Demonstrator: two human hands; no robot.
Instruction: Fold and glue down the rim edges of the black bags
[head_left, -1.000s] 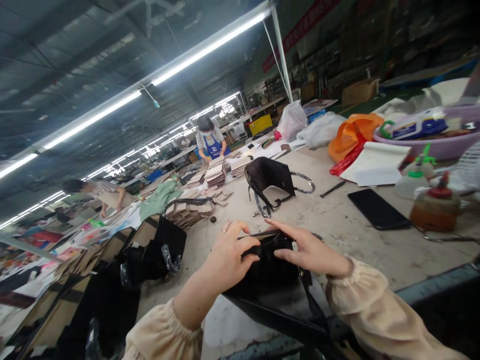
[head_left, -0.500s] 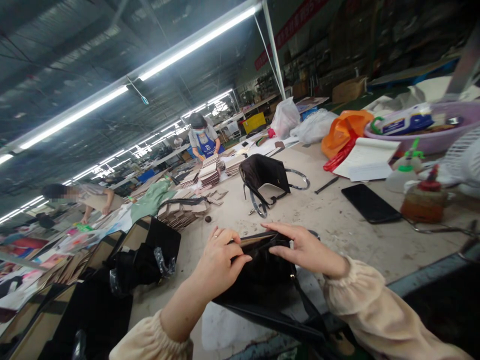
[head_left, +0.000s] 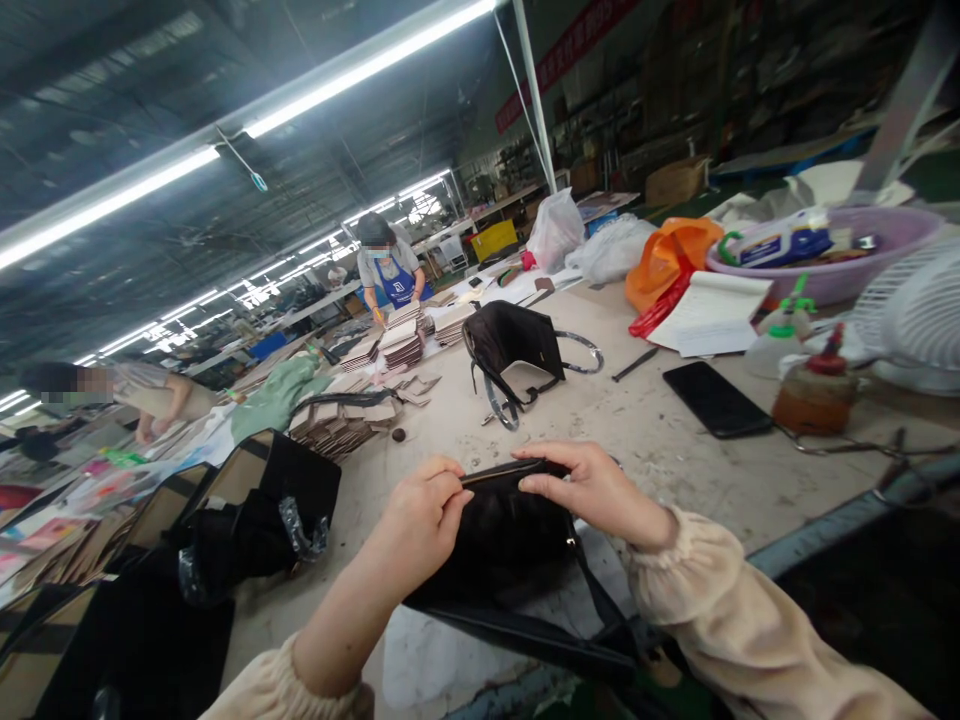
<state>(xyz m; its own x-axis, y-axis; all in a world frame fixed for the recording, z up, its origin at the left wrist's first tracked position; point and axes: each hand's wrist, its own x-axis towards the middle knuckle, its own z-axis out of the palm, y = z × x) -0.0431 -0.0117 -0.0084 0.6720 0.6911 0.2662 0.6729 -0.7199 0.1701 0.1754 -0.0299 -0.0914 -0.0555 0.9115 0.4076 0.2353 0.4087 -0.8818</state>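
A black handbag [head_left: 502, 545] lies in front of me at the table's near edge, its strap trailing toward the lower right. My left hand [head_left: 429, 510] pinches the left end of the bag's top edge between thumb and fingers. At the right end of that same edge, my right hand [head_left: 589, 490] grips with the thumb on the near side and the fingers over the far side. A thin tan line shows along the edge between both hands. Farther off, a second black bag [head_left: 517, 345] with plastic-wrapped handles rests on the table.
Black bag pieces [head_left: 262, 510] with tan linings are piled on the left, beside stacked brown panels [head_left: 341, 420]. To the right are a phone [head_left: 716, 398], a bottle of amber liquid [head_left: 816, 395], a notepad [head_left: 705, 315], a purple basin [head_left: 892, 255] and a white fan [head_left: 919, 300]. Two co-workers stand beyond.
The fingers of both hands have closed more tightly on the bag's top edge, which now looks straighter and narrower. The whole view has shifted, so the surroundings sit farther left.
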